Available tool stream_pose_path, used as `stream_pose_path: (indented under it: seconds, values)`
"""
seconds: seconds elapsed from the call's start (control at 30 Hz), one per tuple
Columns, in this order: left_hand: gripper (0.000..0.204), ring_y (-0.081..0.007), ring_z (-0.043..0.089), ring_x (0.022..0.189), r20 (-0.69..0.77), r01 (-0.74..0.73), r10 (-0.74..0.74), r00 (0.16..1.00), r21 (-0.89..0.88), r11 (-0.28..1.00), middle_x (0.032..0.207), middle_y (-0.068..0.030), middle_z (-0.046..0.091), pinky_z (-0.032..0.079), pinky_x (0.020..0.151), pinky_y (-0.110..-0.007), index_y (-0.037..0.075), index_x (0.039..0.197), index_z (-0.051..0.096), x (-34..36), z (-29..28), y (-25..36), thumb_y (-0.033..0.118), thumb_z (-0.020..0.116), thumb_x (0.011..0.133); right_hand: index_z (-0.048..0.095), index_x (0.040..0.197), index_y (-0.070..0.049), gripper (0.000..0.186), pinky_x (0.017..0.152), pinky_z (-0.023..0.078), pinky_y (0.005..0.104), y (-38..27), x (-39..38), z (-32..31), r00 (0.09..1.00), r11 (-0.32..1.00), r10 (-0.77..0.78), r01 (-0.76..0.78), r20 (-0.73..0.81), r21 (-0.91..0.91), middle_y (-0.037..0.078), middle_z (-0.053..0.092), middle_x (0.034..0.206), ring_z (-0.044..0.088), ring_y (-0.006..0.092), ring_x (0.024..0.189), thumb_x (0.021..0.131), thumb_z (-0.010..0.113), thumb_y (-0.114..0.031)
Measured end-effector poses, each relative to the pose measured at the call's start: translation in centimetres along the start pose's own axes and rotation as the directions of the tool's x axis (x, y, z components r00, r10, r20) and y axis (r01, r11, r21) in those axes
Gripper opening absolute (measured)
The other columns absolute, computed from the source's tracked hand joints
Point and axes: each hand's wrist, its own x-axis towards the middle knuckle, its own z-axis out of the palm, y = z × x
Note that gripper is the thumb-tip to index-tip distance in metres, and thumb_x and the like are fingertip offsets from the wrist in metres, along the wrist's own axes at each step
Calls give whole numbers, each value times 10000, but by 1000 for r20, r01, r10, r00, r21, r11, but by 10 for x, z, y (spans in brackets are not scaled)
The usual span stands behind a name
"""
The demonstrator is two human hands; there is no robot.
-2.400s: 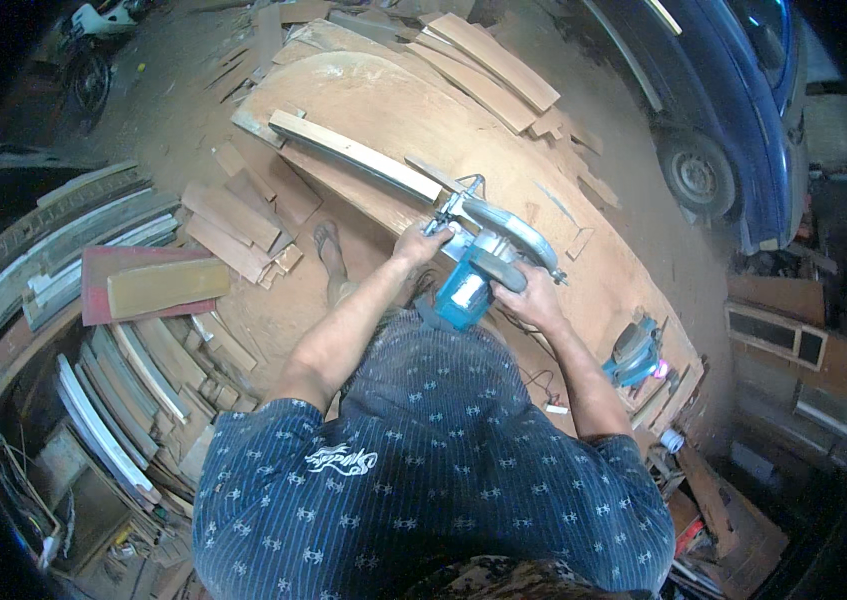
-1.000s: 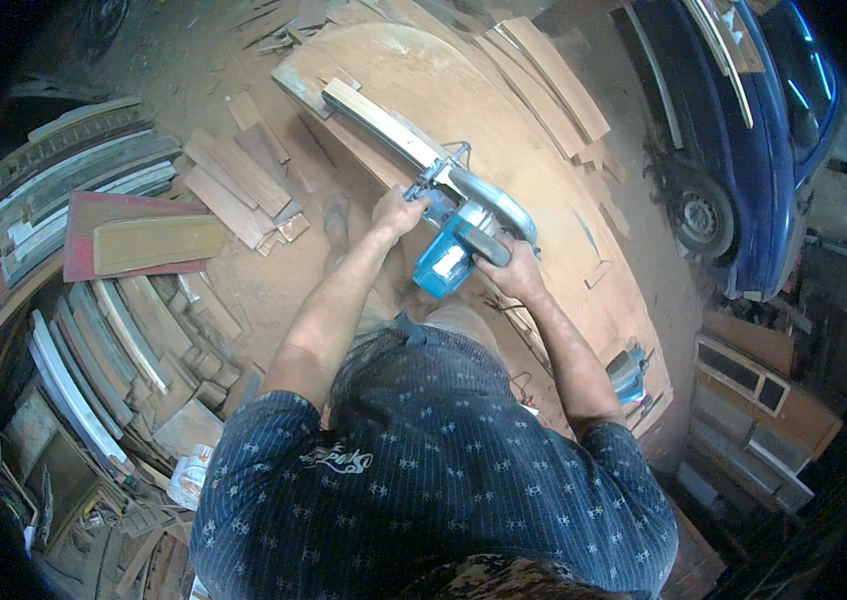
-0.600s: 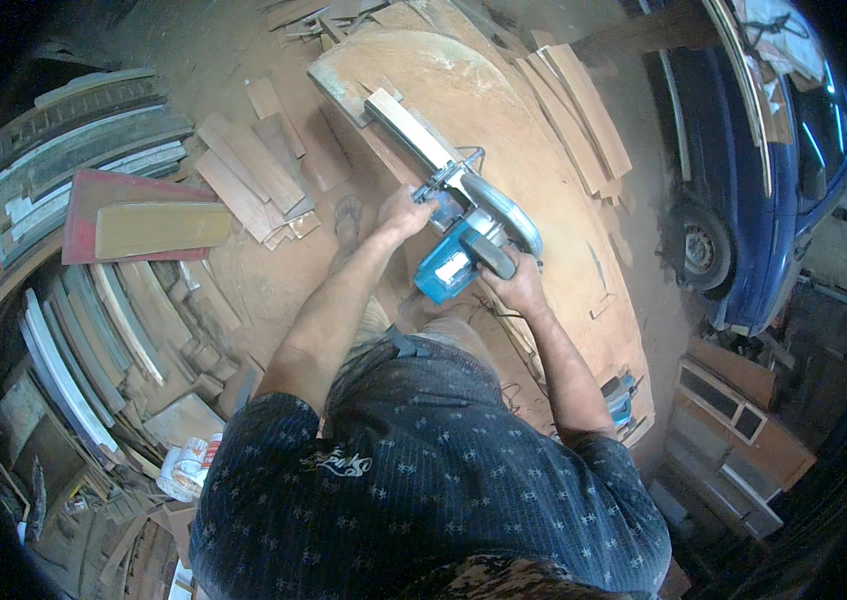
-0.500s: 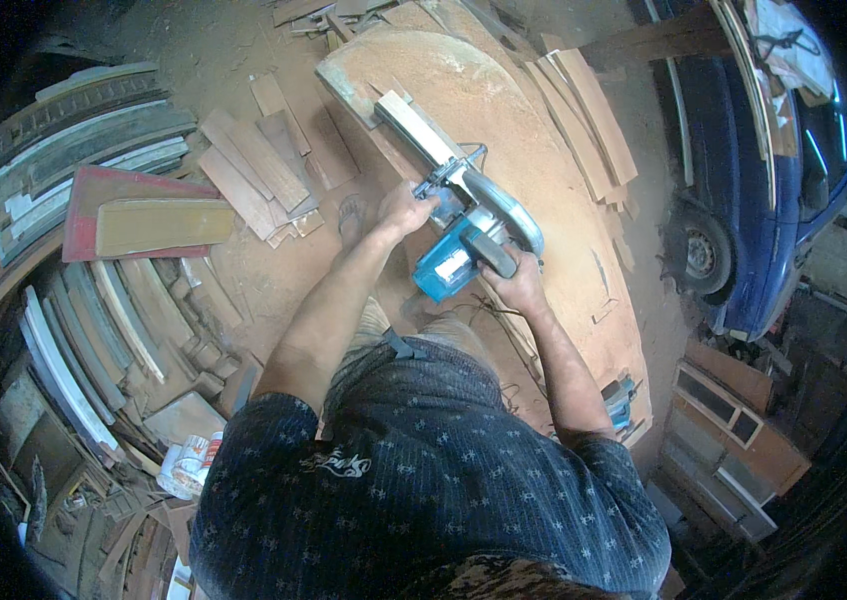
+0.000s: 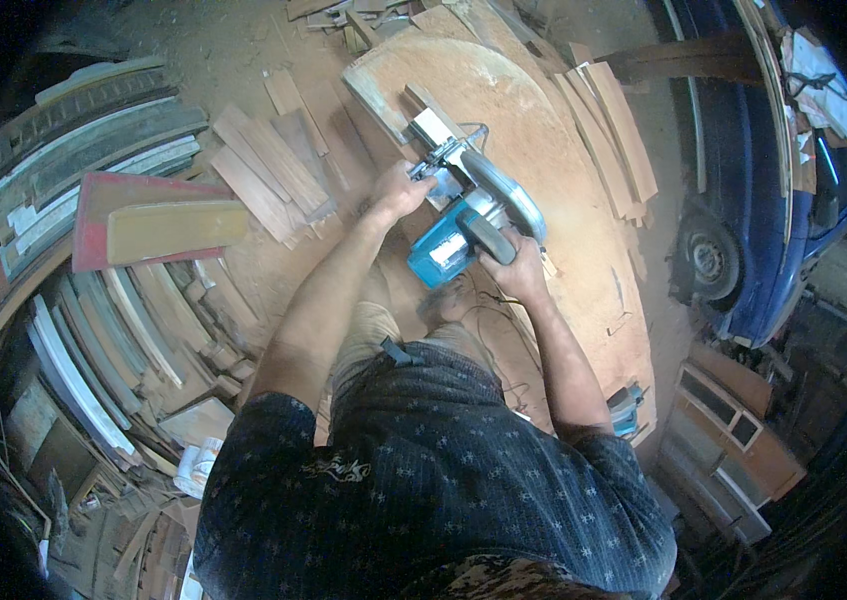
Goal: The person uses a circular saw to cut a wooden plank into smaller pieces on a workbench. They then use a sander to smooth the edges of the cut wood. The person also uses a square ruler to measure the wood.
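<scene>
in the head view, we see the right hand (image 5: 518,268) gripping the blue saw (image 5: 443,248) at the edge of the desk (image 5: 503,105), the left hand (image 5: 400,191) closed on its front; a short pale wood piece (image 5: 432,127) shows beyond, so we judge the cutting mostly done, this end left.

Brown, dusty floor (image 5: 193,60) spreads ahead and left of the left hand (image 5: 401,190). Well to that hand's left lie stacked long boards (image 5: 98,135) and a red panel (image 5: 89,225) beneath a tan panel (image 5: 173,230). A broad wooden bench (image 5: 503,100) extends ahead and right of the right hand (image 5: 521,268). Farther right stands a blue vehicle (image 5: 728,190), bluish-white light streaking its window (image 5: 827,168); behind that hand, rightward, a framed panel (image 5: 733,432) sits in dimness.
</scene>
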Motion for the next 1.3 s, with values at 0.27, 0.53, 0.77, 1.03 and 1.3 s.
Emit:
stream_pose_path:
  seconds: [0.27,0.53,0.77,1.03,1.3]
  values:
    - [387,-304,740,911,-55,-78,73,996,-104,992,930,-200,765,549,831,-422,-17,942,758,24,-46,-3,348,788,818,734,1051,-3,395,835,543,467,-33,39,19,998,999,-48,48,-42,-2,264,719,934,705,421,911,770,788,-276]
    - [284,-140,565,500,26,23,-18,999,-201,979,653,-42,623,449,469,-332,31,857,677,50,-89,-8,298,772,850,728,938,-14,324,785,543,476,-60,75,34,1000,1000,-14,14,-14,2,256,706,846,700,423,845,756,771,-279]
    - [330,-109,527,496,-4,40,-42,999,-209,977,676,-9,578,432,435,-296,21,943,645,55,-115,2,311,775,858,728,920,-4,324,756,546,482,-68,96,48,994,994,-99,101,-38,49,259,700,821,693,435,800,762,766,-284]
    - [301,-95,533,515,-8,78,-83,997,-263,962,719,-9,610,444,445,-286,38,971,679,72,-145,-12,317,746,878,733,976,-9,373,774,552,489,-97,129,56,988,989,-145,145,-43,-11,270,706,872,699,440,846,777,784,-321]
    - [510,-115,619,658,101,1,28,994,-282,959,899,-35,684,524,586,-288,25,1113,669,-2,-140,34,502,715,940,747,1089,3,448,807,590,429,-94,50,7,971,984,-176,174,-162,-26,251,743,927,747,383,850,795,832,-325]
